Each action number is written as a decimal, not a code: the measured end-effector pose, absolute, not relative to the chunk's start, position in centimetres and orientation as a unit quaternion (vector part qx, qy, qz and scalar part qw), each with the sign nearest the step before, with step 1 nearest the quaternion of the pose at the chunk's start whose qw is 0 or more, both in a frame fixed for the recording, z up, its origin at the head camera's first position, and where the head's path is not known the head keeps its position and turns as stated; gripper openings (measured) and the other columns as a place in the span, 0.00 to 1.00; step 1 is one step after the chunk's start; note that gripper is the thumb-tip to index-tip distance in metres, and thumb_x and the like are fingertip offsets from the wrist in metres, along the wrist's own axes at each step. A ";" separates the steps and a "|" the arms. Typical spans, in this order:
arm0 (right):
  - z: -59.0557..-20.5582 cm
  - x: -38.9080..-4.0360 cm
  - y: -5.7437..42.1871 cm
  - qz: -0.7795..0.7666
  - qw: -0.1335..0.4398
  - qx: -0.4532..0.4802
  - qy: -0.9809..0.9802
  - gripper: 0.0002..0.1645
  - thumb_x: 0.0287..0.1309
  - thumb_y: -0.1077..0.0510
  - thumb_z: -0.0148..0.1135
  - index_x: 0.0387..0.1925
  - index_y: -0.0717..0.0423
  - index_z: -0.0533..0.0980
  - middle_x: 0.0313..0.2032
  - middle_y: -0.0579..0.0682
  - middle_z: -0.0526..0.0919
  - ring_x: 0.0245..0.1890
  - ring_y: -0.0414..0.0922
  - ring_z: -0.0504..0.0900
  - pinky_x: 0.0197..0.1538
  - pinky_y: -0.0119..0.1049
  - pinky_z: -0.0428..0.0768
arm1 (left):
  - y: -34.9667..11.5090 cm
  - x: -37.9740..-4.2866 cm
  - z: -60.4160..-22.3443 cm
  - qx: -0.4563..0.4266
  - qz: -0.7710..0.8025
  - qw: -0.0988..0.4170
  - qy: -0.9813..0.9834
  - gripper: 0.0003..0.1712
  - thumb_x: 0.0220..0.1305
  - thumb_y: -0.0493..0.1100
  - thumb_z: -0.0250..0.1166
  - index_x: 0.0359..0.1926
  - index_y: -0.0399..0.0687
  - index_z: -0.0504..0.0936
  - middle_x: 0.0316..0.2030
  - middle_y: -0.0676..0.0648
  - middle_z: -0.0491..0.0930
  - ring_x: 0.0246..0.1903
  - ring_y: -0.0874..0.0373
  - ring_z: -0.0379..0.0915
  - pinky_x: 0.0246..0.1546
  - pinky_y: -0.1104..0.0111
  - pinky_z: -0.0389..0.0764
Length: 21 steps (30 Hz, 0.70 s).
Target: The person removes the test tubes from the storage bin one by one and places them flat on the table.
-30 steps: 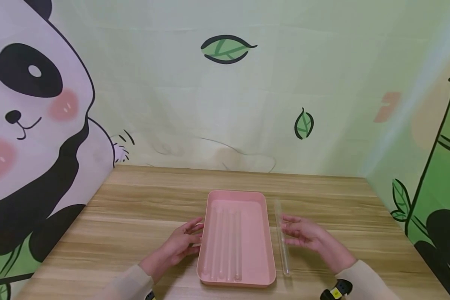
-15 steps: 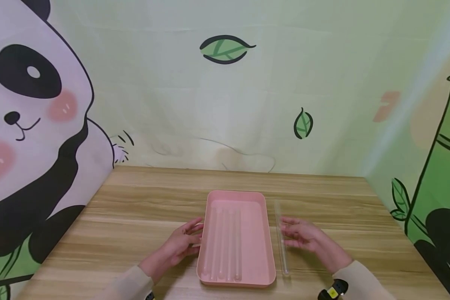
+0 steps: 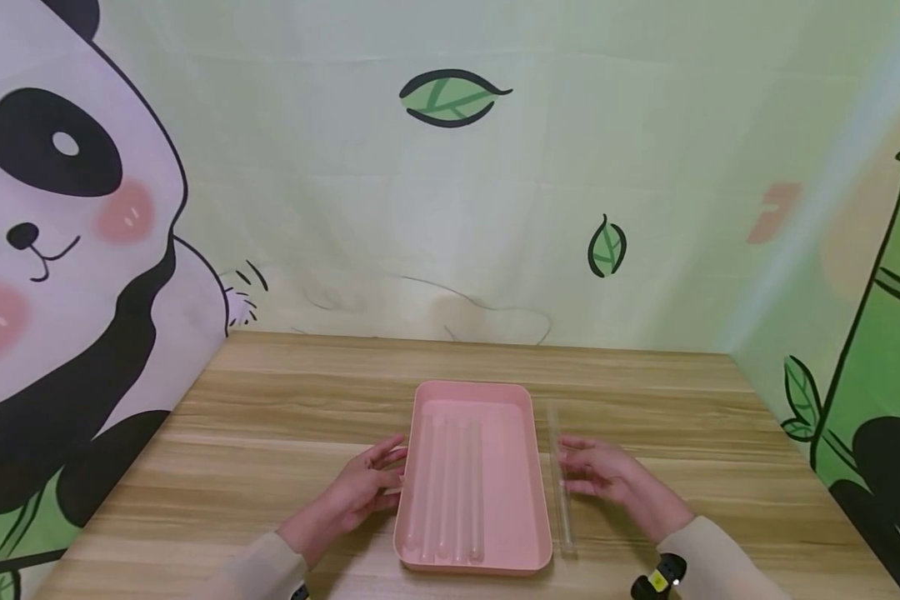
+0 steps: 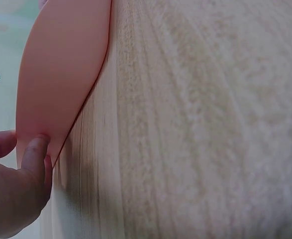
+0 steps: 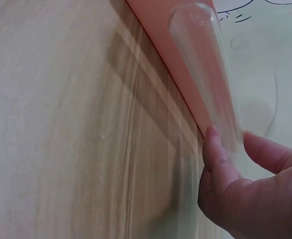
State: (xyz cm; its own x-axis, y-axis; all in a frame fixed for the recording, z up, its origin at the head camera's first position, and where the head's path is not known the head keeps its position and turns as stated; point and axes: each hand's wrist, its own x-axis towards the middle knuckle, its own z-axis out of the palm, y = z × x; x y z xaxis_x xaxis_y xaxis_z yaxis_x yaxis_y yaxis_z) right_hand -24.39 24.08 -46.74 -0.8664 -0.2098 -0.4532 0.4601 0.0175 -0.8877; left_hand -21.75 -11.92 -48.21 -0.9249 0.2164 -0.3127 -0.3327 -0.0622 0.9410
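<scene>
A pink tray (image 3: 513, 483) lies on the wooden table, with several clear test tubes (image 3: 444, 492) side by side in its left half. Just right of the tray, my right hand (image 3: 600, 468) pinches another clear test tube (image 3: 564, 508) between thumb and fingers. The right wrist view shows this tube's rounded end (image 5: 193, 17) tilted in front of the tray's outer wall (image 5: 160, 35), apart from the table. My left hand (image 3: 360, 487) touches the tray's left side with its fingers. In the left wrist view, a fingertip (image 4: 39, 142) rests on the tray's outer wall (image 4: 66, 64).
The wooden table (image 3: 300, 392) extends around the tray on all sides. A cloth backdrop (image 3: 330, 167) with a panda, leaves and bamboo printed on it rises behind the table and along both sides.
My right hand has shifted slightly left with the test tube, closer to the tray's right edge. The left hand and the tray stay where they were.
</scene>
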 end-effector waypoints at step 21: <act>-47.1 -25.0 23.1 -0.672 0.217 0.115 0.699 0.36 0.68 0.71 0.55 0.73 0.76 0.55 0.32 0.43 0.80 0.33 0.36 0.79 0.41 0.34 0.88 | -11.9 -21.8 -48.2 -0.047 0.730 0.188 0.655 0.44 0.63 0.23 0.55 0.79 0.38 0.54 0.76 0.28 0.57 0.74 0.31 0.58 0.46 0.66 0.84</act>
